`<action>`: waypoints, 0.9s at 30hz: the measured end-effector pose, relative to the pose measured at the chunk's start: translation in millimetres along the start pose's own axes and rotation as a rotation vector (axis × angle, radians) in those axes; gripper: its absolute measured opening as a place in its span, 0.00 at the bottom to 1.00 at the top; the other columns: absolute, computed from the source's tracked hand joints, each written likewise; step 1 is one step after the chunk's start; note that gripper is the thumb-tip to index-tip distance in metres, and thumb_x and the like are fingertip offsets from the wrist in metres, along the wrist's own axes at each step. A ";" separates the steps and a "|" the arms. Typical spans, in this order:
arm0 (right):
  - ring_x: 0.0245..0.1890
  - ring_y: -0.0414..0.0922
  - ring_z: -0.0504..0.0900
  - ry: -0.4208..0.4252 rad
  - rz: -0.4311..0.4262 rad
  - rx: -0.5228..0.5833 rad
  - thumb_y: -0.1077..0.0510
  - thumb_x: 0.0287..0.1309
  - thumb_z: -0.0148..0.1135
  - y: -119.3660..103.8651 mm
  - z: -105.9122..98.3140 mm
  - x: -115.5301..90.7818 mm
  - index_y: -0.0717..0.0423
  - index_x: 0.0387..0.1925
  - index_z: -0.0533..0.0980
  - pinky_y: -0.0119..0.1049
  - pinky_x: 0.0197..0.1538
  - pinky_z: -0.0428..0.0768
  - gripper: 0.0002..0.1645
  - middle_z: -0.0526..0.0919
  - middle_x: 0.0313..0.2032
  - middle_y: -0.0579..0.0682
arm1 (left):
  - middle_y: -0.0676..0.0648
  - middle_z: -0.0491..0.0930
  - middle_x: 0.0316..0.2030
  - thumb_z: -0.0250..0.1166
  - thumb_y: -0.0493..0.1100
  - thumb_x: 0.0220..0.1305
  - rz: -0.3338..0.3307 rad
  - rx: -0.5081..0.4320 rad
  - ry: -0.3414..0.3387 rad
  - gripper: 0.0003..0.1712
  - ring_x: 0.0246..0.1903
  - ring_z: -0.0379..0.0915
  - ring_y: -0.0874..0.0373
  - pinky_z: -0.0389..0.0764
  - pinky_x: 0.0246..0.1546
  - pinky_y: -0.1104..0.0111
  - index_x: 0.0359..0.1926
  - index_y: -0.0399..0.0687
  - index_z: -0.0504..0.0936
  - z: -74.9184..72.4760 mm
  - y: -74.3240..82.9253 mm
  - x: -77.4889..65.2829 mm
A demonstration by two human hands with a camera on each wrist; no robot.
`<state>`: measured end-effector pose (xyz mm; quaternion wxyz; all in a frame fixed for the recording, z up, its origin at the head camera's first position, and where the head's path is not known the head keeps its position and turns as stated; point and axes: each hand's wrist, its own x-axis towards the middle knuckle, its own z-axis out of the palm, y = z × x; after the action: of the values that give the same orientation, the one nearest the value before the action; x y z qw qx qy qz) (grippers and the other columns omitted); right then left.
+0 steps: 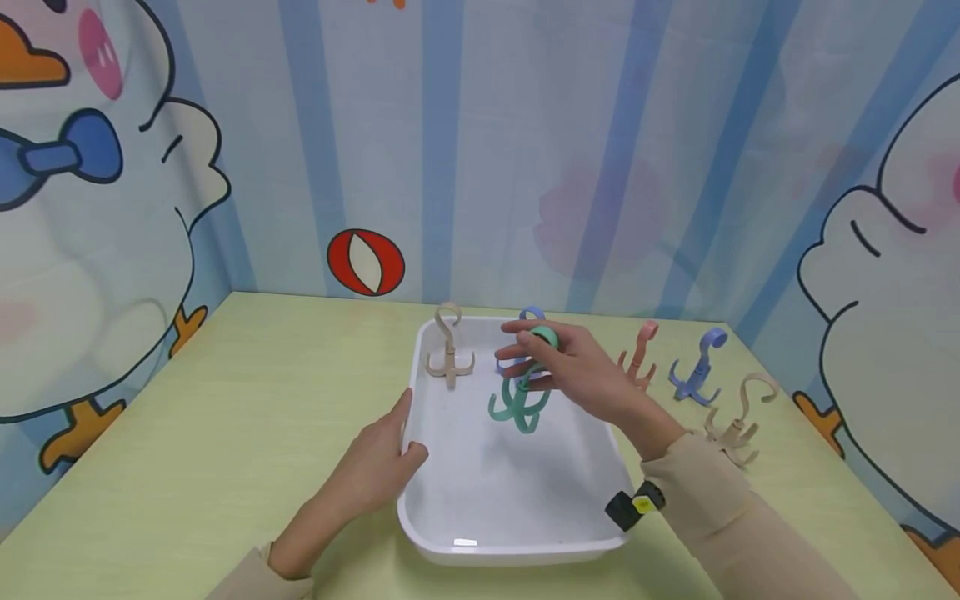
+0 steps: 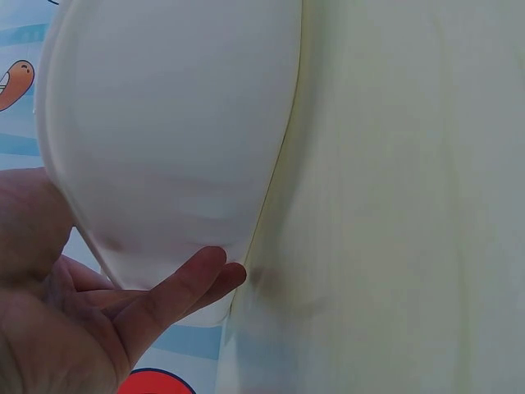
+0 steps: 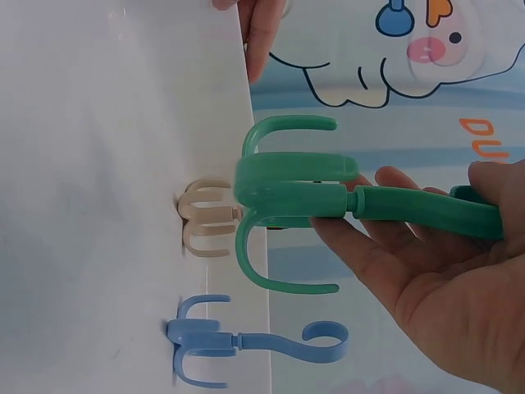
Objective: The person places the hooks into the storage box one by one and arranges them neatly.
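My right hand [image 1: 581,367] holds a green four-armed hanging hook [image 1: 521,406] by its curved upper end, above the white tray [image 1: 517,492]. Its arms point down toward the tray in the head view, and the right wrist view shows its stem [image 3: 418,211] lying along the fingers. My left hand [image 1: 371,468] grips the left rim of the tray, thumb over the edge and fingers against the outer wall [image 2: 176,197]. Inside the tray, at the far end, a beige hanging hook [image 1: 449,360] stands upright. A blue one [image 3: 205,341] stands beside it, partly hidden behind my right hand in the head view.
Right of the tray, a pink hanging hook [image 1: 639,358], a blue one [image 1: 697,372] and a beige one [image 1: 737,432] stand on the pale yellow table [image 1: 300,375]. A striped cartoon backdrop [image 1: 487,167] rises behind the table and along its sides.
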<state>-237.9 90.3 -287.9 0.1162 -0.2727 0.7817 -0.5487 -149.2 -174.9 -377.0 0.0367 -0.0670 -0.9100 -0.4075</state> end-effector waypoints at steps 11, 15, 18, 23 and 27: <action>0.53 0.53 0.90 -0.010 0.013 -0.010 0.49 0.80 0.54 1.0 11.9 7.9 0.57 0.72 0.74 0.47 0.56 0.87 0.27 0.88 0.57 0.60 | 0.24 0.70 0.71 0.57 0.37 0.65 0.004 0.001 0.008 0.46 0.51 0.84 0.44 0.90 0.38 0.58 0.81 0.27 0.52 0.3 -0.9 0.6; 0.53 0.52 0.90 -0.019 0.020 -0.028 0.49 0.80 0.53 -0.5 15.6 10.0 0.55 0.72 0.74 0.47 0.56 0.88 0.27 0.88 0.57 0.59 | 0.25 0.70 0.71 0.57 0.37 0.65 -0.007 -0.004 0.002 0.47 0.49 0.84 0.45 0.90 0.37 0.58 0.81 0.28 0.52 0.4 -1.2 0.1; 0.53 0.52 0.90 -0.027 0.013 -0.041 0.48 0.81 0.53 -1.2 17.9 12.1 0.55 0.72 0.74 0.47 0.55 0.88 0.27 0.88 0.58 0.59 | 0.25 0.70 0.71 0.57 0.37 0.65 -0.008 -0.006 0.001 0.47 0.48 0.85 0.46 0.90 0.37 0.59 0.81 0.28 0.51 0.4 -1.2 0.0; 0.53 0.53 0.90 -0.032 0.003 -0.049 0.50 0.81 0.53 -2.6 22.5 15.4 0.56 0.70 0.75 0.47 0.55 0.88 0.25 0.88 0.58 0.60 | 0.26 0.70 0.72 0.57 0.37 0.65 -0.006 -0.002 -0.001 0.47 0.47 0.84 0.47 0.89 0.36 0.60 0.82 0.28 0.51 0.6 -1.0 0.5; 0.53 0.53 0.90 -0.028 0.007 -0.048 0.51 0.80 0.53 -3.5 26.5 18.1 0.56 0.70 0.76 0.46 0.54 0.88 0.25 0.88 0.57 0.61 | 0.26 0.70 0.72 0.57 0.37 0.65 -0.015 0.016 -0.005 0.47 0.44 0.84 0.49 0.88 0.35 0.61 0.82 0.29 0.51 0.0 -0.4 1.2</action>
<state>-239.1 58.3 -292.3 0.1225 -0.2802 0.7940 -0.5254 -150.5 -175.1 -377.1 0.0320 -0.0607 -0.9137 -0.4004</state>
